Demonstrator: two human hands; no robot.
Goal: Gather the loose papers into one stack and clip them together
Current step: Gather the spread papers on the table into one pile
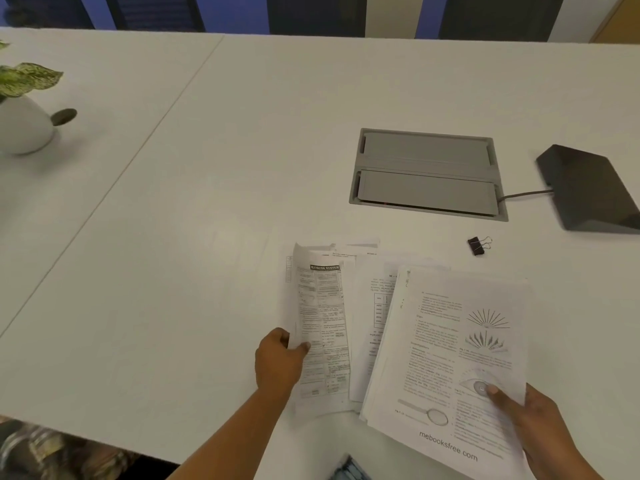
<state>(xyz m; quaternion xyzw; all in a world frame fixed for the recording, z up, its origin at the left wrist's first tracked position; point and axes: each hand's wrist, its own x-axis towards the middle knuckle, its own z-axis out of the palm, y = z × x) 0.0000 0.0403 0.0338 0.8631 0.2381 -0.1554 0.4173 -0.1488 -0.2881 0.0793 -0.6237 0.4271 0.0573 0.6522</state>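
Observation:
Printed papers lie fanned out near the front edge of the white table (207, 188). My left hand (278, 362) grips the curled left edge of a sheet headed in bold black (323, 327), thumb on top. My right hand (533, 420) holds a thicker stack of pages with diagrams (446, 358), thumb pressed on an eye drawing. More loose sheets (367, 306) sit between and under these two. A black binder clip (479, 245) lies on the table beyond the papers, apart from both hands.
A grey cable hatch (427, 173) is set into the table behind the papers. A dark wedge-shaped device (592, 188) with a cable sits at the right edge. A white plant pot (24, 124) stands far left.

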